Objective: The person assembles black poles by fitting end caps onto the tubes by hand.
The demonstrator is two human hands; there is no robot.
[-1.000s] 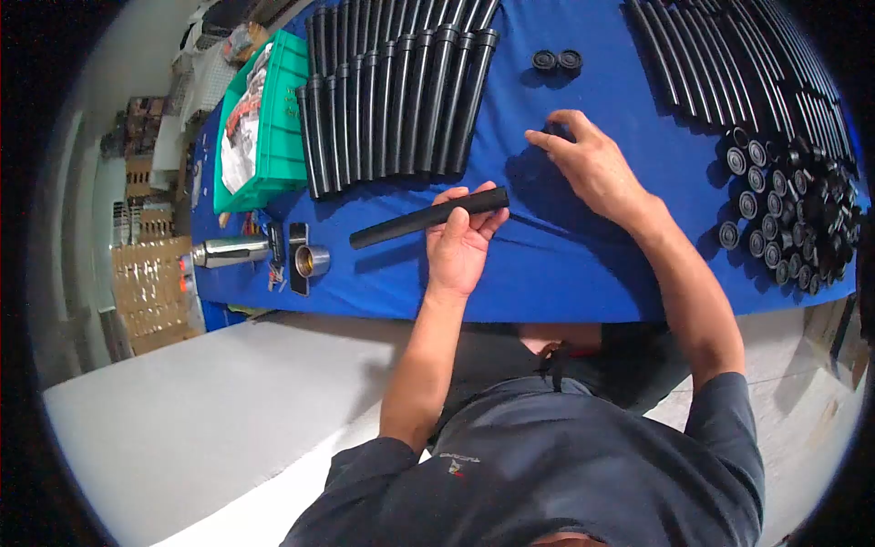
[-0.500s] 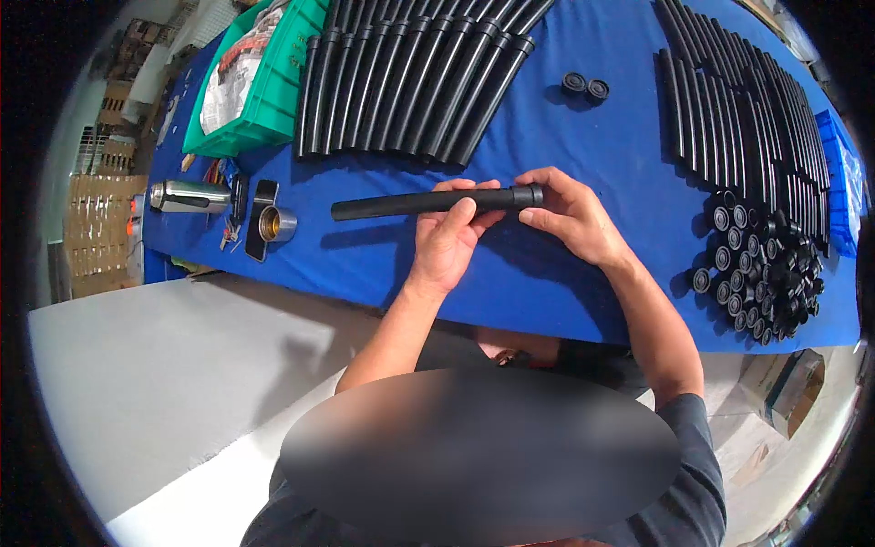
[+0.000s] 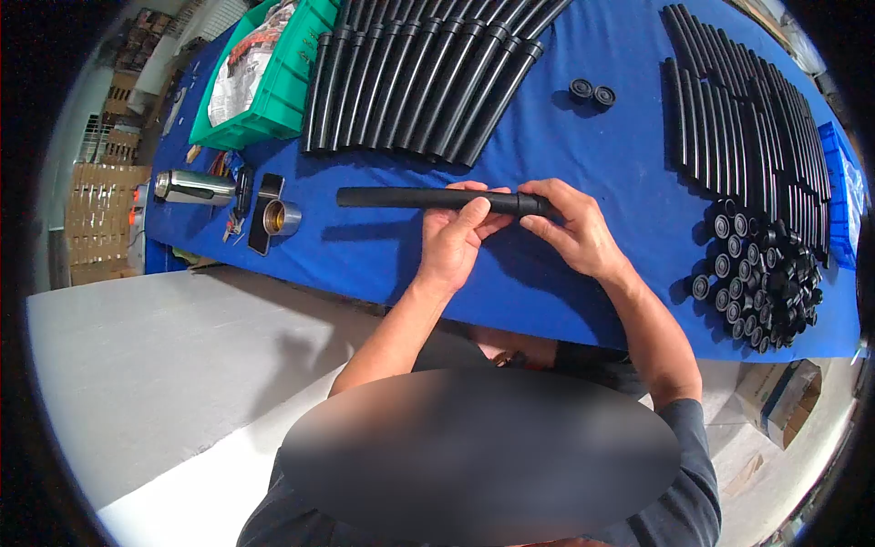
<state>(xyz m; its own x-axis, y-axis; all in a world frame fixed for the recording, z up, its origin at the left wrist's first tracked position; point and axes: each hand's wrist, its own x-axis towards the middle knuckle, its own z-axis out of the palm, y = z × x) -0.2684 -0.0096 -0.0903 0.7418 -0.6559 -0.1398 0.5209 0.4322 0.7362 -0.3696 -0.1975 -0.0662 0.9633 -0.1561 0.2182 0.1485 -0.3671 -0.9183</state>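
Observation:
A black plastic tube (image 3: 392, 198) lies level across both hands above the blue-covered table. My left hand (image 3: 448, 246) supports it near the middle, thumb on top and fingers underneath. At the tube's right end sits a wider black end cap (image 3: 530, 204), gripped between the thumb and fingers of my right hand (image 3: 583, 232). Part of the cap is hidden behind those fingers. Beyond the hands, finished-looking rows of similar tubes with wider ends (image 3: 410, 91) lie side by side. Two loose round black caps (image 3: 592, 93) rest to their right.
Thinner black tubes (image 3: 720, 137) lie in rows on the right, above a heap of black caps (image 3: 756, 283). At left are a green crate (image 3: 269, 114), a steel flask (image 3: 193, 188), a metal cup (image 3: 281, 218) and a phone (image 3: 260, 239). A blue bin (image 3: 840, 196) stands far right.
My right fingers have closed further over the cap, covering more of it. The tube has tilted, its left end slightly higher and its right end lower. The camera view has shifted a little.

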